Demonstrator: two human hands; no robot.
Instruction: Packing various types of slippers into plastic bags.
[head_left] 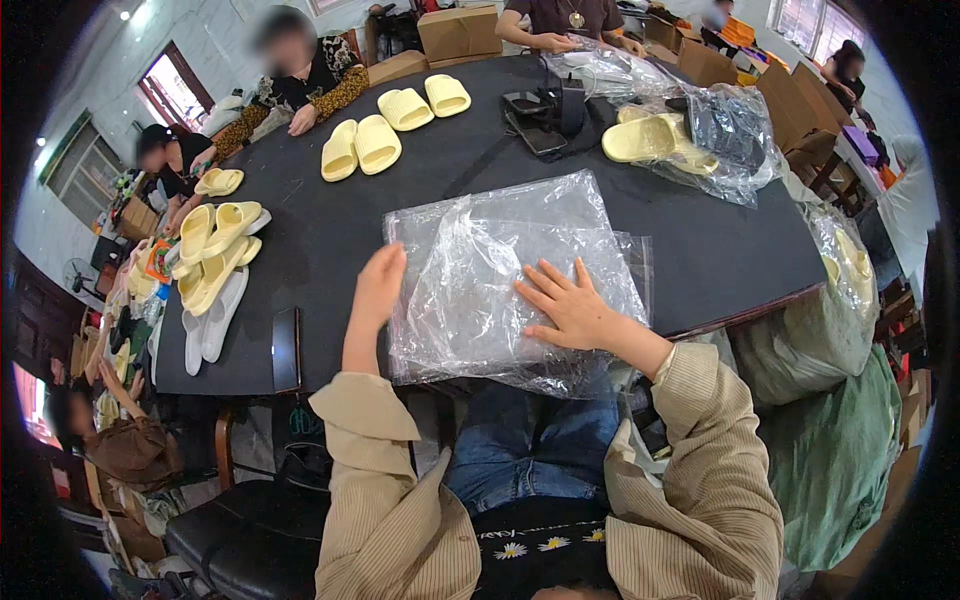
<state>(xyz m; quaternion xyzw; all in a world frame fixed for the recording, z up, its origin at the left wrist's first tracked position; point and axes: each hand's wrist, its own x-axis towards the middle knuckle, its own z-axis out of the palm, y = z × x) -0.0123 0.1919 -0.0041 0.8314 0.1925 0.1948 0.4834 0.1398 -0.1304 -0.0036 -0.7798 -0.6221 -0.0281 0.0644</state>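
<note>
A stack of clear plastic bags (480, 290) lies flat and crinkled on the black table in front of me. My right hand (572, 308) rests on the bags' right half, palm down with its fingers spread. At their left edge is my left hand (378, 287), seen from the side with its fingers curled together on the edge of a bag; the fingertips are partly hidden. Beyond the bags stand two pairs of pale yellow slippers, one pair (361, 149) nearer and one pair (425, 103) farther back.
Yellow and white slippers (215, 265) are piled at the table's left, near a dark phone (286, 350). Bagged slippers (690, 140) and black sandals (545, 115) lie at the far right. Co-workers sit around the table (300, 240). Large sacks (835, 440) stand by its right side.
</note>
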